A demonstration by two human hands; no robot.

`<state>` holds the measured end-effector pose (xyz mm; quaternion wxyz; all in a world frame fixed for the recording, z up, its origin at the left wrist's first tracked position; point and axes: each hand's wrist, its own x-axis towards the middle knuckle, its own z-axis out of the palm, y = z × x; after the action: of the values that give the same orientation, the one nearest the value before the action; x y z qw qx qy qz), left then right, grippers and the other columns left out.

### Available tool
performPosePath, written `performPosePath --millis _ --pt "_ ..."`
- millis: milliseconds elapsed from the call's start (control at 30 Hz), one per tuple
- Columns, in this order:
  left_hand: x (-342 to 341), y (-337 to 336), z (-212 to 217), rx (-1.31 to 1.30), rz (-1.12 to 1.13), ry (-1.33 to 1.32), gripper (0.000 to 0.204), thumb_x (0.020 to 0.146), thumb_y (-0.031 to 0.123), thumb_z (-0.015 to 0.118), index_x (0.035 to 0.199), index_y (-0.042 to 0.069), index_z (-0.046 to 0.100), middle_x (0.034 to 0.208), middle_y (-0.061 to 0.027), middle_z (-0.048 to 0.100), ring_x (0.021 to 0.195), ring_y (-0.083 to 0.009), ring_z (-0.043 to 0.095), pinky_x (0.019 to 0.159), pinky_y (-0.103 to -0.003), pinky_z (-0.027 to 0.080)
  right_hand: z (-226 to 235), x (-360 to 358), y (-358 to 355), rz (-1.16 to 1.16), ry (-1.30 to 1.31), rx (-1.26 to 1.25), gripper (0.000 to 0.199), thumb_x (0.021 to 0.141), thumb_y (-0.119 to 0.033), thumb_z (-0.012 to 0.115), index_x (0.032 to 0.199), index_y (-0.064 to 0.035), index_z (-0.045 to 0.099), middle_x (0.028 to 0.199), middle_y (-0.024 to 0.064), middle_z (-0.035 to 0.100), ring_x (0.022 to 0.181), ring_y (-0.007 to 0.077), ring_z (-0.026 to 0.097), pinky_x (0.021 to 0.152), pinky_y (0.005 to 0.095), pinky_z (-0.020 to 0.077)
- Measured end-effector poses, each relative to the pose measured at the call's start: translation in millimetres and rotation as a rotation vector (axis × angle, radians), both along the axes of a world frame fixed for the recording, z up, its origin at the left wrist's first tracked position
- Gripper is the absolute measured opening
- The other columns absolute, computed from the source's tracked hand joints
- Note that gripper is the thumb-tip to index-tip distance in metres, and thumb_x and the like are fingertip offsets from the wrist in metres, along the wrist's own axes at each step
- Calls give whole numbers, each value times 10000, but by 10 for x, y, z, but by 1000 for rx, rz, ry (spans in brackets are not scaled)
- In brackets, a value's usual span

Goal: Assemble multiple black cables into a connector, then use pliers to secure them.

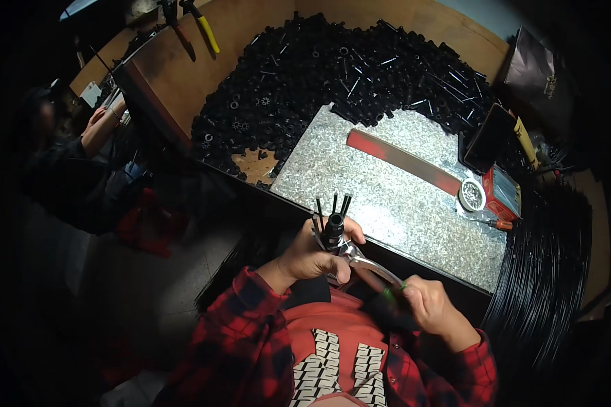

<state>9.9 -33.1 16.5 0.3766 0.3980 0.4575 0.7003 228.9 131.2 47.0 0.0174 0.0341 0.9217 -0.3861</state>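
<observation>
My left hand (307,256) is wrapped round a black tubular fitting (334,229), held upright in front of my chest. Several thin black rods stand up around its round open top. My right hand (429,303) closes on the handles of silver pliers (375,264), which show a bit of green near my fingers. The pliers slant up to the left, and their head meets the lower side of the fitting by my left thumb. My left fingers partly hide the jaws, so what they grip cannot be made out.
Beyond my hands lies a speckled stone slab (319,169) with a red-edged bar (404,163), a white tub of small metal bits (472,195), a red box (501,193) and a phone (485,139). Black parts (292,81) are heaped behind. Long black rods (540,271) hang right. A co-worker's arm (102,129) shows left.
</observation>
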Motion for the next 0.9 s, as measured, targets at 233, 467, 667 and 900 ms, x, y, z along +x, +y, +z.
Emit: performPosePath --millis 233,467,667,900 --pt "34 40 39 -65 47 131 554 538 415 873 850 18 645 772 -20 592 711 -100 540 633 -245 426 20 -69 -39 -26 -639 -934 250 867 -226 603 908 3 510 685 102 590 553 218 602 538 302 488" --pt "44 39 3 -44 214 162 655 518 454 859 915 17 576 691 36 507 646 -57 474 577 -205 372 -31 -122 -62 -83 260 169 450 876 -240 600 1211 34 472 865 155 567 738 311 567 696 383 476" --pt "1 42 -121 21 63 101 530 531 364 889 791 22 579 816 -12 568 707 -64 508 635 -225 393 145 -106 155 119 -633 -789 459 958 -369 501 1235 -3 509 777 4 526 673 113 523 639 264 452" --pt "36 20 -165 -32 189 259 473 498 318 906 655 45 554 958 -70 544 834 -128 504 706 -288 409 363 -243 11 -59 -261 -112 337 902 -323 582 973 4 536 766 223 600 755 389 606 658 408 469"
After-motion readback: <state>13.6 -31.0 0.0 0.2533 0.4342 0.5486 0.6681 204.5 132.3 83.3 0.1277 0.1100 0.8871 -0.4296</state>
